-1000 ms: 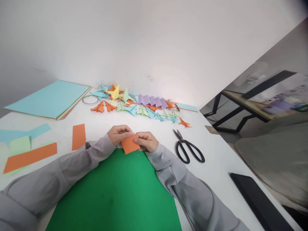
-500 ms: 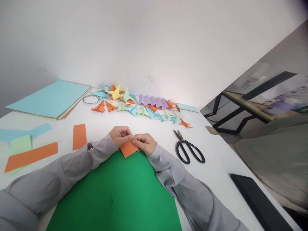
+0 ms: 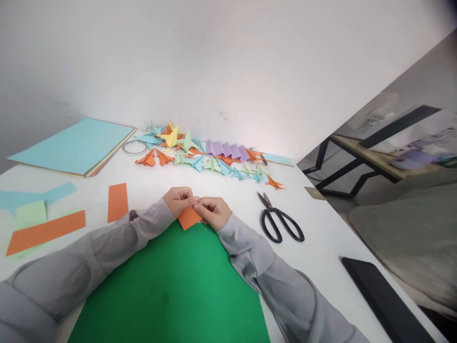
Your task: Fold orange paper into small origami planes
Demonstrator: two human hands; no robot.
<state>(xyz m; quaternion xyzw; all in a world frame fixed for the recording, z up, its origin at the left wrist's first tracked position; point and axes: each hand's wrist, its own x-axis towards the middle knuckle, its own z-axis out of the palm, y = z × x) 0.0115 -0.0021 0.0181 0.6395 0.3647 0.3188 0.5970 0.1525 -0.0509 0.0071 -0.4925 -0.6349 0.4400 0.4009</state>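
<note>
My left hand and my right hand meet at the far edge of a green sheet, both pinching a small orange paper piece. The fingers of each hand are curled and pressed onto the paper's upper edge. The orange piece rests partly on the green sheet, its lower corner pointing toward me. Grey sleeves cover both forearms.
Black scissors lie right of my hands. A pile of folded paper shapes sits at the back, with a tape ring and a stack of coloured sheets to the left. Orange strips and scraps lie at left. A black flat object sits near the right edge.
The orange piece has dropped slightly and shows less area as my fingers close together over its top edge. Both hands have stayed in place.
</note>
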